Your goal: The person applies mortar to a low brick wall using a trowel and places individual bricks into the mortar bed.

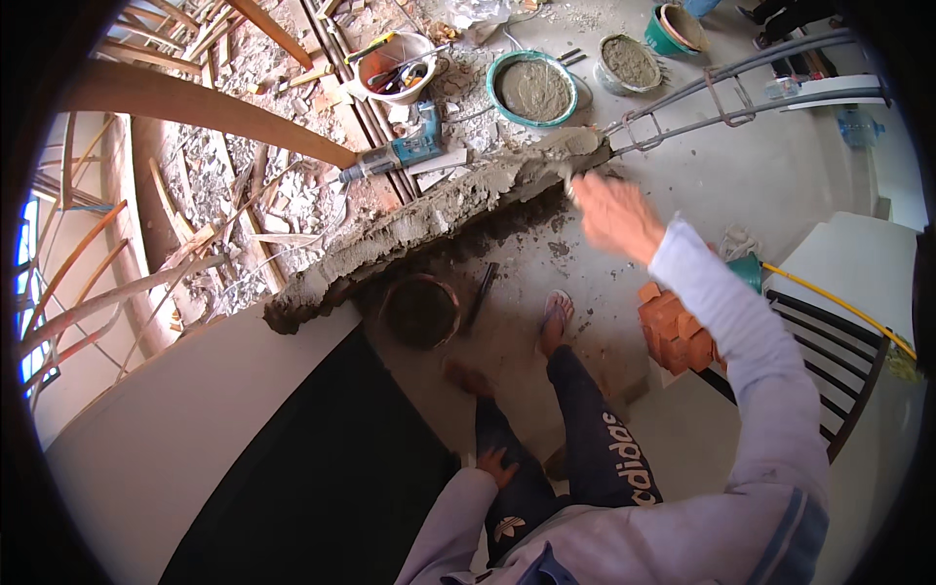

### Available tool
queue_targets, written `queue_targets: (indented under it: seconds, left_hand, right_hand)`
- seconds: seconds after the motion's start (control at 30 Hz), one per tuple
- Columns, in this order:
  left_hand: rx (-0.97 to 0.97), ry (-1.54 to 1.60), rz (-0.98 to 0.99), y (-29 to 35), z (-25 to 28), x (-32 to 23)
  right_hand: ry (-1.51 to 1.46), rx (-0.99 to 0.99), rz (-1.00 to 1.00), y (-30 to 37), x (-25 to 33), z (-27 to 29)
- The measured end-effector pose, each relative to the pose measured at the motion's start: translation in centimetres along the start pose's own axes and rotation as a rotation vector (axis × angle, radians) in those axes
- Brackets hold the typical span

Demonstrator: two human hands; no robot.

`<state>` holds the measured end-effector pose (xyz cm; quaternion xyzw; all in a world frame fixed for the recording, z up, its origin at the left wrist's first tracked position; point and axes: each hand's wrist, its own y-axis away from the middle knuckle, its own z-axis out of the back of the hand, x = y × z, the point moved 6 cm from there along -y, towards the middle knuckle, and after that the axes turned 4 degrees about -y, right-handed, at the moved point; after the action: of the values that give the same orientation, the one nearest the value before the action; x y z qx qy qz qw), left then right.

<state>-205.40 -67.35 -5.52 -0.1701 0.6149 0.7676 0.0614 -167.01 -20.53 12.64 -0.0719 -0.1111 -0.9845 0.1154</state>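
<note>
Here, in the head view, the right hand (619,216) is hovering, arm outstretched, fingers apparently gripping a blurred tool (568,182), by the lumpy grey mortar ridge (419,222) running diagonally past the rubble (281,210), while the left hand (496,467) is resting loosely spread on the thigh (529,481).

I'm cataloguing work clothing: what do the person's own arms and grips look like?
The right grip and left grip are bare hands, without gloves. The right sleeve is long, pale lilac-grey, with dark blue stripes near the shoulder; the left sleeve matches in colour.
</note>
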Motion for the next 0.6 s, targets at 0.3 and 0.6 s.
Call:
queue_targets:
  seconds: [0.3,0.6]
  left_hand:
    - [-0.114,0.208,-0.071,0.5,4.0,-2.3]
    - [-0.131,-0.095,-0.156,2.1,4.1,-1.9]
  right_hand:
    - [-0.193,0.239,0.037,-2.6,2.2,-10.7]
    - [-0.519,0.038,-0.359,13.7,-5.2,-8.6]
